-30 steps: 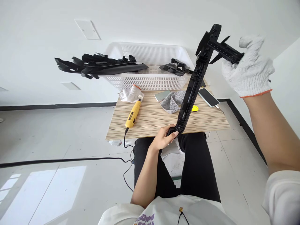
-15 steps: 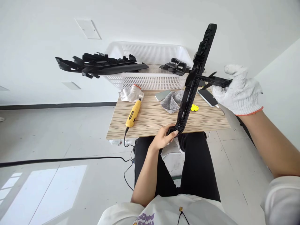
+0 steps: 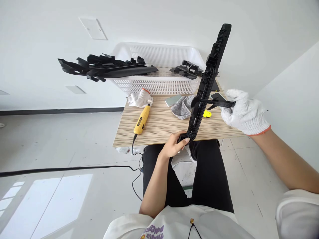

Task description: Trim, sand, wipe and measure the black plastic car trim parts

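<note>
My bare left hand [image 3: 173, 145] is closed around the bent lower end of a long black plastic trim piece [image 3: 199, 111], which slants up and to the right above the table. In my gloved right hand [image 3: 245, 112] is a black caliper [image 3: 220, 103]. Its jaw end crosses the middle of the trim piece, with one set of jaws at the trim and the other to the right. Whether the jaws touch the plastic I cannot tell. The glove hides the caliper's far end.
A white basket [image 3: 159, 87] at the back holds black plastic parts [image 3: 109, 69], some jutting out left. On the table [image 3: 159, 127] are a yellow corded rotary tool [image 3: 142, 120], a white glove [image 3: 139, 98], grey cloth [image 3: 182, 108], a phone [image 3: 218, 96] and a yellow object [image 3: 207, 114].
My right hand has moved down and slightly left with the caliper, so the caliper crosses the trim piece lower. My left hand and the trim piece have stayed almost still.
</note>
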Demonstrator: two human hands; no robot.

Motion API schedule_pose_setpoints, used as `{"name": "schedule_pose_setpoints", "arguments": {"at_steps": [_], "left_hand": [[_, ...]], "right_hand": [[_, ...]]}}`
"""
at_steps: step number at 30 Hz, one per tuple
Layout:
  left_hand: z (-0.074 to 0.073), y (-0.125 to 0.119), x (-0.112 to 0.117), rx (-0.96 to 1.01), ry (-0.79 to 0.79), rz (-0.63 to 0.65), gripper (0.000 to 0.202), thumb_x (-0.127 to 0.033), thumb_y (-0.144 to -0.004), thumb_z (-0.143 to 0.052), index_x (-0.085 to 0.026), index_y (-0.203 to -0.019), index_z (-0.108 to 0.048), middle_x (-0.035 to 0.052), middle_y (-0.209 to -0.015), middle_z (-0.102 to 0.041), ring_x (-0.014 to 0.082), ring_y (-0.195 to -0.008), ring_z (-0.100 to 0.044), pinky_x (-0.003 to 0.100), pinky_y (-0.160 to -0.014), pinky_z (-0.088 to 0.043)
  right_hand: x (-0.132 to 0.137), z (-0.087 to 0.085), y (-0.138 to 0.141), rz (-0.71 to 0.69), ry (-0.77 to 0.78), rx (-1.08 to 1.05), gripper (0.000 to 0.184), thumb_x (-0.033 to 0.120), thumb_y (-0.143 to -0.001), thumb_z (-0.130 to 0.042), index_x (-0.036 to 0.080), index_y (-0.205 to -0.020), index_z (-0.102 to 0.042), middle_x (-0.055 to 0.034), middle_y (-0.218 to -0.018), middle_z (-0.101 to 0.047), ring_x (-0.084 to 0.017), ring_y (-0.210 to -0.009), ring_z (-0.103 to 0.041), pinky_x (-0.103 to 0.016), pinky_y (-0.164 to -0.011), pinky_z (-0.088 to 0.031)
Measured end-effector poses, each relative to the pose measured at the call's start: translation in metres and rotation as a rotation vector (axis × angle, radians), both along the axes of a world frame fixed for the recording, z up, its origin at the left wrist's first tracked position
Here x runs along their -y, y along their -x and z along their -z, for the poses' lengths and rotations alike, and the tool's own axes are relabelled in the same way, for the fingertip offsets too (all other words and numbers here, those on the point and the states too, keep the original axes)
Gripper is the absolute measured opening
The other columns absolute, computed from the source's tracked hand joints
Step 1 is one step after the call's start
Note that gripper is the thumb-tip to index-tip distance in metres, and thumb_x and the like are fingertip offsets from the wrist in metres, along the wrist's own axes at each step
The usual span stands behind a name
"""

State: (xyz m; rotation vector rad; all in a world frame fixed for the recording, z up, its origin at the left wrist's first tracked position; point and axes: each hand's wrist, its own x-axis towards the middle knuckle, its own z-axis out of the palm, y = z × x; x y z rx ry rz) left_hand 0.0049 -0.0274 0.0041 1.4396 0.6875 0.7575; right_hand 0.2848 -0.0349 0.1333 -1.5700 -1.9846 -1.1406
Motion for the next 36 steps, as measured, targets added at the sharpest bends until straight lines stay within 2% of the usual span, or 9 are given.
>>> {"name": "schedule_pose_setpoints", "arguments": {"at_steps": [2, 6, 10, 14, 18, 36], "left_hand": [[0.001, 0.0, 0.0, 0.001, 0.001, -0.001, 0.047, -0.058, -0.092, -0.065, -0.013, -0.107, -0.062, -0.0066, -0.052, -0.049, 0.0088, -0.044, -0.042, 0.023, -0.049, -0.035], [0.002, 0.0, 0.0, 0.0, -0.007, 0.003, 0.043, -0.057, -0.093, -0.064, -0.014, -0.103, -0.063, -0.0065, -0.053, -0.049, 0.0084, -0.045, -0.042, 0.022, -0.05, -0.036], [0.002, 0.0, 0.0, 0.01, 0.003, 0.008, 0.042, -0.056, -0.094, -0.065, -0.015, -0.102, -0.062, -0.0066, -0.053, -0.049, 0.008, -0.044, -0.042, 0.022, -0.049, -0.035], [0.002, 0.0, -0.001, 0.026, -0.007, 0.011, 0.04, -0.054, -0.094, -0.065, -0.015, -0.1, -0.062, -0.0066, -0.053, -0.049, 0.0077, -0.045, -0.042, 0.022, -0.049, -0.035], [0.002, 0.0, -0.001, 0.028, -0.011, 0.012, 0.039, -0.053, -0.095, -0.065, -0.014, -0.099, -0.062, -0.0066, -0.053, -0.049, 0.0075, -0.045, -0.042, 0.021, -0.049, -0.035], [0.003, 0.0, 0.0, 0.036, -0.002, 0.007, 0.041, -0.054, -0.094, -0.065, -0.014, -0.103, -0.062, -0.0068, -0.052, -0.05, 0.0078, -0.044, -0.041, 0.022, -0.049, -0.036]], "right_hand": [[0.001, 0.003, 0.002, -0.01, 0.01, 0.026, 0.047, 0.039, -0.086, -0.058, 0.02, -0.13, -0.061, -0.0046, -0.099, -0.079, -0.02, -0.061, -0.067, -0.032, -0.05, -0.038], [-0.001, 0.009, 0.003, 0.035, -0.003, 0.06, 0.047, 0.043, -0.087, -0.058, 0.014, -0.124, -0.064, -0.0039, -0.09, -0.079, -0.017, -0.055, -0.063, -0.03, -0.048, -0.031], [-0.001, 0.014, 0.002, 0.073, 0.01, 0.067, 0.053, 0.049, -0.088, -0.058, 0.013, -0.128, -0.061, -0.003, -0.091, -0.079, -0.016, -0.055, -0.061, -0.031, -0.048, -0.026], [0.001, 0.014, 0.002, 0.054, -0.006, 0.081, 0.051, 0.047, -0.089, -0.058, 0.013, -0.128, -0.06, -0.0034, -0.094, -0.079, -0.015, -0.052, -0.059, -0.031, -0.047, -0.024], [0.002, 0.011, 0.005, -0.012, -0.05, 0.092, 0.048, 0.043, -0.09, -0.058, 0.013, -0.127, -0.06, -0.0038, -0.095, -0.079, -0.015, -0.049, -0.057, -0.031, -0.046, -0.025], [0.005, 0.007, 0.008, -0.024, -0.035, 0.092, 0.045, 0.041, -0.09, -0.061, 0.015, -0.127, -0.056, 0.0004, -0.089, -0.078, -0.016, -0.048, -0.057, -0.031, -0.044, -0.027]]}}
